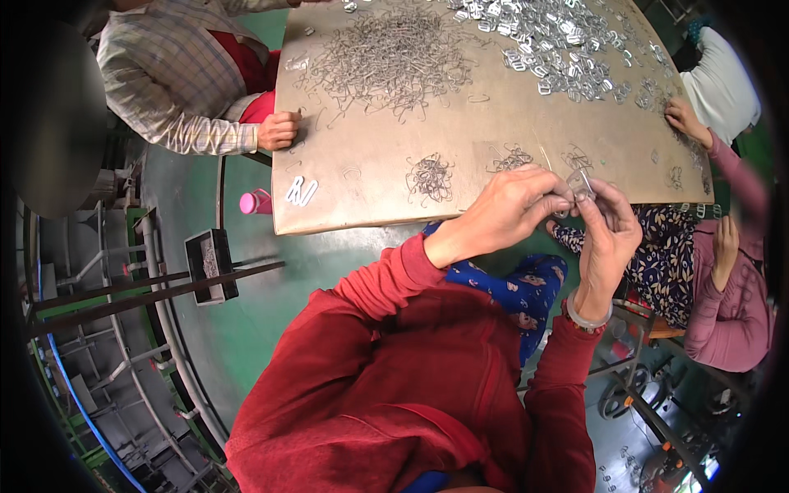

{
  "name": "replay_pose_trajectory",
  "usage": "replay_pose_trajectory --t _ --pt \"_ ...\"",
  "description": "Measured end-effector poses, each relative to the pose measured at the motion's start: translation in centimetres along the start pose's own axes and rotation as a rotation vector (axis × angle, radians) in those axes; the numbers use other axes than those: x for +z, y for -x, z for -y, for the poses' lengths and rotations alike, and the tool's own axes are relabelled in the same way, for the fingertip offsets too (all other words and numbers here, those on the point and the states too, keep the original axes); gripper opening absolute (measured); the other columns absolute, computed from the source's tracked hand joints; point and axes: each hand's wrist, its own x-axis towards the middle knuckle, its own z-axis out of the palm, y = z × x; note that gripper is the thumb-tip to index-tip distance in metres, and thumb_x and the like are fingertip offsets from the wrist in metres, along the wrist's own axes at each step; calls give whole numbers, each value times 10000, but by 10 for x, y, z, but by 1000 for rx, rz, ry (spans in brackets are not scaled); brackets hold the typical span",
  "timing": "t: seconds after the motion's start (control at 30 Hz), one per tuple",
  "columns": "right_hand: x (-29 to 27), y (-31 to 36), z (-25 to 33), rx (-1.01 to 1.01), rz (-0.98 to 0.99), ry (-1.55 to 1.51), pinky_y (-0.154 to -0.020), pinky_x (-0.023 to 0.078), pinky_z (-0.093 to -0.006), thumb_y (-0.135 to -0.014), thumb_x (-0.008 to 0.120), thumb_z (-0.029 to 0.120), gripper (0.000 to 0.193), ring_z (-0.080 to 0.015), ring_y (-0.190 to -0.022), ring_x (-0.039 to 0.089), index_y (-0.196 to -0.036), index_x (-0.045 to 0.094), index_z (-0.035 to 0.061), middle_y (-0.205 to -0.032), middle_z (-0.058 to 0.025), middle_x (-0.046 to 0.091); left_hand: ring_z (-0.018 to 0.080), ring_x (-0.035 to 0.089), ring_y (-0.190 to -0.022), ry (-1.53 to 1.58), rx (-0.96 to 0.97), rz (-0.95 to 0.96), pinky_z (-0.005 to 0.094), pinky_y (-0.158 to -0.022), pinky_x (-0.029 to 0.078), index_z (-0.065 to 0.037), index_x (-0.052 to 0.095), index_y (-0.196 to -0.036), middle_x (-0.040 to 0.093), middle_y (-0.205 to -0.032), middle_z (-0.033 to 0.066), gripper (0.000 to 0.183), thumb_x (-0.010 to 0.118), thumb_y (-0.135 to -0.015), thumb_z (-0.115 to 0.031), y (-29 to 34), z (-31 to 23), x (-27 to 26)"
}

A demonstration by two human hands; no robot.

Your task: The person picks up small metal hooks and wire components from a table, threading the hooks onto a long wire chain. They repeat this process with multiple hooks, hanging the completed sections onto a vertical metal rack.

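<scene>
Both my hands are raised close together at the table's near edge. My right hand [610,234] pinches a flat silver metal buckle [579,182] between thumb and fingers. Beside it my left hand [516,205] is closed in a pinch, its fingertips almost at the buckle. What the left fingers hold, if anything, is too small to make out. Just beyond my hands lie small heaps of thin bent wire hooks: one heap [431,178] to the left, another [511,156] behind my left hand, and a third [577,156] behind the buckle.
On the brown-topped table [353,148] are a large wire-hook pile [394,57] and a silver buckle pile [551,41]. White loops [302,191] lie near the left corner. A co-worker's hand [279,130] rests left; another's [689,122] reaches in right. A pink mug [256,201] stands below the table's left edge.
</scene>
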Motion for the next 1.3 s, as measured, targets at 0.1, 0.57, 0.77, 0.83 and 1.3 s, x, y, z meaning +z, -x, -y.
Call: replay_pose_trajectory --t 0.1,0.57,0.77,0.83,1.3 --pt "2 4 2 -110 -2 -50 -579 416 -178 -775 639 -77 206 -67 -691 540 -980 632 -49 -893 -57 599 279 623 -731 -46 2 10 341 -636 485 -4 613 -871 621 -778 123 83 635 -795 -32 1 -5 2" --pt "19 -1 -23 106 -93 -116 -607 467 -233 -784 626 -80 211 -146 -674 583 -995 622 -89 -828 -133 628 308 599 -779 6 -199 76 368 -687 465 1 587 -892 610 -789 138 92 601 -816 -49 29 13 -24" --pt "28 6 -18 -32 30 -6 -603 445 -217 -769 620 -110 201 -121 -657 554 -967 631 -81 -853 -113 606 315 572 -755 -42 -171 55 374 -687 448 -2 585 -894 594 -783 137 90 595 -812 -39 19 16 -26" --pt "29 4 -18 -17 1 -12 -606 448 -219 -769 619 -113 202 -122 -663 554 -968 630 -82 -857 -114 606 313 572 -753 -37 -175 24 377 -685 449 -2 583 -886 596 -787 131 84 594 -811 -38 19 15 -25" --pt "16 22 -25 90 30 -202 -634 460 -246 -783 598 -116 234 -146 -686 554 -1012 621 -72 -854 -136 613 306 568 -773 -73 -110 41 379 -735 434 -25 581 -866 599 -771 107 70 597 -805 -55 36 -2 -14"
